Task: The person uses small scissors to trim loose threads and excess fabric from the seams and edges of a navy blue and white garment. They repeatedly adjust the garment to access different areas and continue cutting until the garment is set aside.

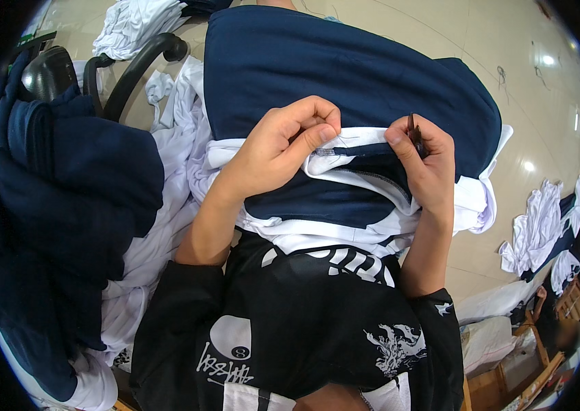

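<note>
A navy and white garment (pixel 290 77) lies spread across my lap, its white-edged opening facing me. My left hand (pixel 290 141) pinches loose thread ends (pixel 344 138) between thumb and forefinger, just above the white band (pixel 367 135) of the opening. With thumb and forefinger, my right hand (pixel 421 159) holds the other end of that band. Small dark thread snips (pixel 415 136) rest in the right palm, their tip pointing up past the fingers. Dark stitching shows along the inner seam beneath the band.
A large heap of navy and white garments (pixel 79 169) hangs over a black chair armrest (pixel 138 67) at left. White garments (pixel 136 25) lie on the tiled floor (pixel 521 123) behind, with loose threads about. Another person (pixel 560 329) sits at far right near garments (pixel 537 226) and wooden frames.
</note>
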{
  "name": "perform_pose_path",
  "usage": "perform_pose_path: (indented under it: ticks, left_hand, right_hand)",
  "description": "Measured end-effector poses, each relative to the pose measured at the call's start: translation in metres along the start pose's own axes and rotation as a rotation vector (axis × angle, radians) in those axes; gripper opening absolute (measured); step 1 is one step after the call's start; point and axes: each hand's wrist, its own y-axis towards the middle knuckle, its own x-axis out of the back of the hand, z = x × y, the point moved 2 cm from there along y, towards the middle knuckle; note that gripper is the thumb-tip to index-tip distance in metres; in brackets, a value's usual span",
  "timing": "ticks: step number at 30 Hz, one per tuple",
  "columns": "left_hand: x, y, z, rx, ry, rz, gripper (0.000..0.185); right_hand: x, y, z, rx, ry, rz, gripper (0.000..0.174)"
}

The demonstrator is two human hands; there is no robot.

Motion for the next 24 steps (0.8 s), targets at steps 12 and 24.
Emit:
perform_pose_path:
  ticks: [12, 24]
  left_hand:
    - [-0.0061, 0.001, 0.0016, 0.014, -0.08, -0.053, 0.009]
    - [-0.0057, 0.0004, 0.0022, 0.007, -0.063, -0.058, 0.008]
  right_hand:
    - [-0.0016, -0.0008, 0.0049, -0.008, -0.063, 0.021, 0.013]
    - [-0.0026, 0.0003, 0.004, -0.002, -0.083, 0.006, 0.016]
